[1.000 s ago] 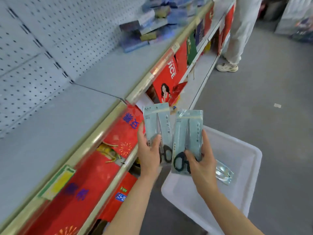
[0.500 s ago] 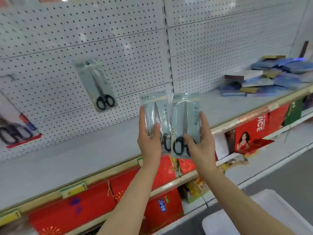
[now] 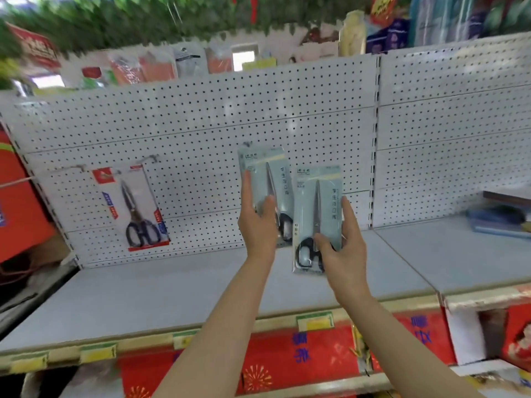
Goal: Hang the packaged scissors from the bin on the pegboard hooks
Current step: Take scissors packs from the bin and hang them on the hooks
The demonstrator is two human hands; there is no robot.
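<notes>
While both arms are stretched up to the white pegboard [image 3: 287, 116], one pale blue scissors pack [image 3: 265, 179] is pinched in the left hand [image 3: 258, 228], its top touching a hook [image 3: 247, 144] at 12 o'clock. Another pack [image 3: 317, 219], at 3 o'clock from it, is pinched in the right hand [image 3: 344, 251]. A bigger scissors pack [image 3: 135, 208] is hung at 9 o'clock.

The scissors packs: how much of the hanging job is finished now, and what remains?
Done: only a red-trimmed scissors pack hangs on the pegboard; whether it came from the bin is unclear. In hand: the left hand raises one pale blue pack so its top nears a hook, not clearly threaded. Left: hang it, then the second pale blue pack in the right hand.
</notes>
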